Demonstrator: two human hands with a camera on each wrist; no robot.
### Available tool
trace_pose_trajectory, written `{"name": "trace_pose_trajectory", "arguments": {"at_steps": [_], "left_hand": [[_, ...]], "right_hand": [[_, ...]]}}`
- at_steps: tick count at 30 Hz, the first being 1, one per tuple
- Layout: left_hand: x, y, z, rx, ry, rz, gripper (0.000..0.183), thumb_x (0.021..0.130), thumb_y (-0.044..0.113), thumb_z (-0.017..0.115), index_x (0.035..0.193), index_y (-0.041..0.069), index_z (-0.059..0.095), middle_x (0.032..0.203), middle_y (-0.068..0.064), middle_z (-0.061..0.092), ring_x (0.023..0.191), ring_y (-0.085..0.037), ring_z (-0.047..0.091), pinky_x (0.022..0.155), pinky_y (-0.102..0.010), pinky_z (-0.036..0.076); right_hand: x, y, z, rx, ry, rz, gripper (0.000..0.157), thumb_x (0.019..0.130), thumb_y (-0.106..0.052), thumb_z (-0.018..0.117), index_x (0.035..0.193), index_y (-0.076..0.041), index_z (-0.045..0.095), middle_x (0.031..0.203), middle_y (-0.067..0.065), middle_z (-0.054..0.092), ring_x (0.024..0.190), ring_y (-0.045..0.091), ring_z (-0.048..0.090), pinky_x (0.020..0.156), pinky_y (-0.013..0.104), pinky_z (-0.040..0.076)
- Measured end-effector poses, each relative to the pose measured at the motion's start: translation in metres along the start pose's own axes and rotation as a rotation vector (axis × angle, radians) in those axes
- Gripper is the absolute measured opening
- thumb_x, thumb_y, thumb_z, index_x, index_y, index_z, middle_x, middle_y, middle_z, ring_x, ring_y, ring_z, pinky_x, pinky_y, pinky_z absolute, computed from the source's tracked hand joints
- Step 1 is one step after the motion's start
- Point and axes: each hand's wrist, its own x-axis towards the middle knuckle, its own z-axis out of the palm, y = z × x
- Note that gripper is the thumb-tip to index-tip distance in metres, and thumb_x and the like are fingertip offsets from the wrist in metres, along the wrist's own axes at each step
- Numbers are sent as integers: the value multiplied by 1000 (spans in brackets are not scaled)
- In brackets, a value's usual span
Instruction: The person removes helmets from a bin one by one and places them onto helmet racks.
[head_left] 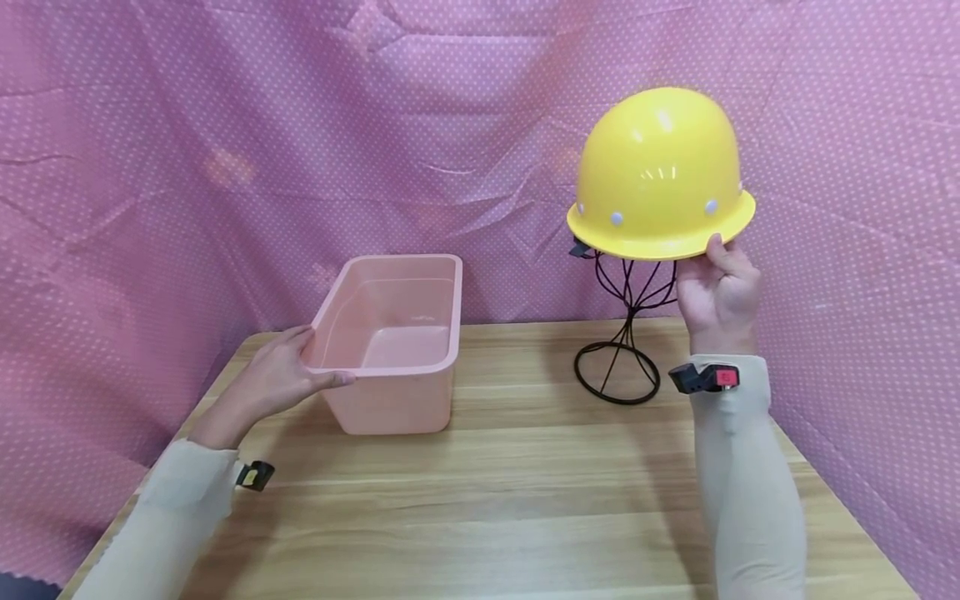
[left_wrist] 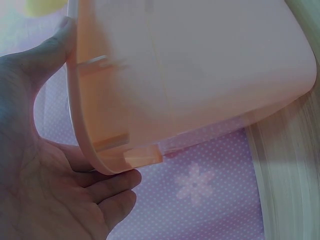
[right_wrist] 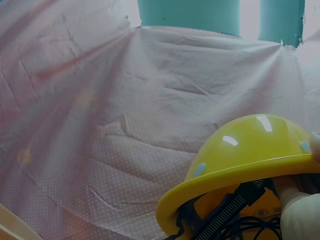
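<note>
A yellow hard hat (head_left: pixel 660 175) is at the upper right in the head view, over a black wire stand (head_left: pixel 628 308). My right hand (head_left: pixel 720 296) holds its brim, thumb on the outside and fingers under the edge. Black straps (right_wrist: pixel 227 212) and thin black wires show inside the hat in the right wrist view. Whether the hat's weight rests on the stand, I cannot tell. On the left, my left hand (head_left: pixel 281 371) grips the near left corner of a pink plastic bin (head_left: pixel 393 400). Its thumb lies along the front rim, and the fingers go round the side.
The wooden table (head_left: pixel 465 517) carries the bin and the stand's round base. A pink dotted cloth (head_left: pixel 450 125) hangs behind and along both sides. Black wrist cameras (head_left: pixel 705 377) sit on both sleeves.
</note>
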Motion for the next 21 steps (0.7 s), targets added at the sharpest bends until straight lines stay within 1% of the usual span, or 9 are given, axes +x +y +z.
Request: {"name": "trace_pose_trajectory", "arguments": {"at_steps": [5,10,14,18,21], "left_hand": [[0,0,1,6,2,-2,115,78,76,68,152,-6,36,157,-32,36,143,-54,37,116,-67,34],[0,0,2,9,-2,-1,116,78,77,67,153,-6,35,158,-32,35,143,-54,37,116,-67,33],[0,0,1,3,-8,-6,117,78,77,68,153,-7,35,158,-32,34,143,-54,36,116,-67,33],[0,1,0,-4,-3,-10,117,78,76,68,152,-7,35,158,-32,35,143,-54,36,116,-68,33],[0,0,-1,-2,4,-4,115,78,76,68,152,-7,37,156,-32,37,142,-54,38,115,-67,34]], "right_hand": [[-3,-1,-6,4,8,2,70,84,23,48,151,1,40,145,21,55,139,34,52,124,42,36],[-8,-2,-12,2,22,-5,70,85,23,47,151,1,39,148,19,53,144,31,48,125,39,34],[-12,-2,-17,-5,8,0,71,85,23,47,152,0,38,151,17,51,147,28,45,126,37,31],[-16,-1,-22,-16,8,6,70,87,22,46,152,-1,38,152,16,50,147,28,45,126,37,33],[-20,-1,-27,-22,37,9,69,87,21,46,152,-2,39,151,15,51,146,27,46,124,37,35]]}}
